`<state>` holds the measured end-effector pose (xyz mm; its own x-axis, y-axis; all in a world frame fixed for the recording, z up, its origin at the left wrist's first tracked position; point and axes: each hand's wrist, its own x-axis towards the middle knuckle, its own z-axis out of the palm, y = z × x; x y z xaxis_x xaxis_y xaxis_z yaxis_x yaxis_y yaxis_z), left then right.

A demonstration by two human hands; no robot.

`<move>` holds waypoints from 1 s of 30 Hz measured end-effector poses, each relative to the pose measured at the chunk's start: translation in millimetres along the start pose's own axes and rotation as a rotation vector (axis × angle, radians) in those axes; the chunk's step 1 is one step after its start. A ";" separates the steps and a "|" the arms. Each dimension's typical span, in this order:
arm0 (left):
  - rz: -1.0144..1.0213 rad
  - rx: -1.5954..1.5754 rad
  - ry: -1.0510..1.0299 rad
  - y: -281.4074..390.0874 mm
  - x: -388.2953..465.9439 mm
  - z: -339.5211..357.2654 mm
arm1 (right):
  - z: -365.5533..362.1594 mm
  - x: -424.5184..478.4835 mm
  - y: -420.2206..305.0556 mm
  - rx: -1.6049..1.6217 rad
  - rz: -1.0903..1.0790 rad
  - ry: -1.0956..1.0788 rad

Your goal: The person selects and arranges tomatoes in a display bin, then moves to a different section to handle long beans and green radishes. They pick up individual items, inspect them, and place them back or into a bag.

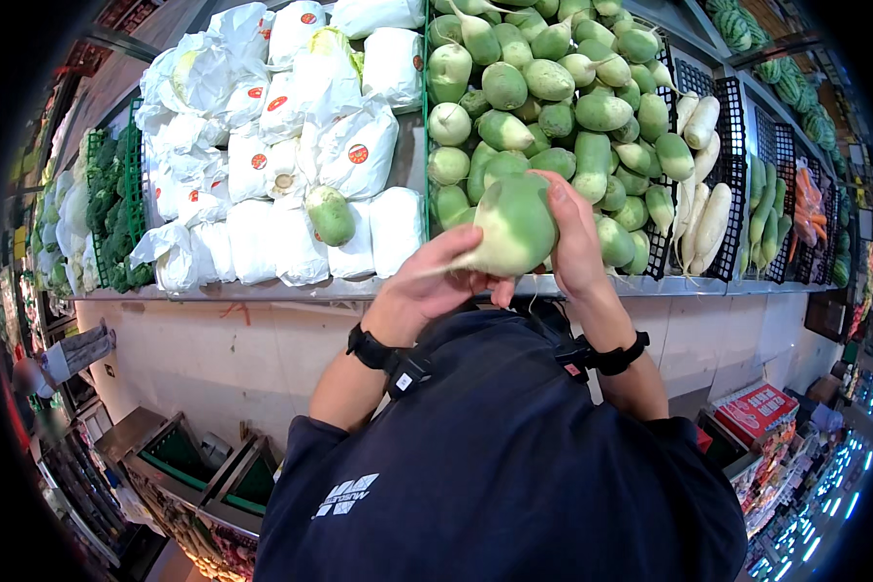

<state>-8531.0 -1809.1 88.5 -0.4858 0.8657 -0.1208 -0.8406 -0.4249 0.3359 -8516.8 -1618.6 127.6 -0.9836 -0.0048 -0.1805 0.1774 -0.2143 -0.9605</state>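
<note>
Both my hands hold one large green-and-white radish (516, 225) over the front edge of a produce display. My left hand (436, 280) cups it from the left and below, near its pale root end. On its right side, the fingers and palm of my right hand (576, 236) press against the skin. Behind it lies a heap of green radishes (549, 80). To the left are paper-wrapped cabbages (262, 167) with round stickers, some leaves showing. A single green radish (330, 216) rests on top of the wrapped ones.
A green divider (426, 145) parts the wrapped cabbages from the radishes. White radishes (709, 225), cucumbers (764, 211) and bagged carrots (807, 207) lie to the right; broccoli (113, 211) is at the left. The metal shelf edge (320, 291) runs before me. Another person (73, 356) stands far left.
</note>
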 end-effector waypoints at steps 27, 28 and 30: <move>0.087 -0.097 0.665 -50.4 -14.9 -70.9 | -179.7 12.3 96.9 0.762 0.459 0.774; 0.113 -0.032 0.676 -50.2 -16.3 -76.3 | -202.4 9.4 103.5 0.681 0.382 0.829; 0.150 0.118 0.773 -46.4 -14.9 -76.2 | -226.7 10.5 103.4 0.397 0.287 1.020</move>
<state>-8503.0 -1822.5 3.5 -0.6571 0.3539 -0.6655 -0.7428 -0.4542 0.4919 -8501.1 -1419.3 -21.6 -0.3885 0.6568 -0.6463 0.1899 -0.6292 -0.7536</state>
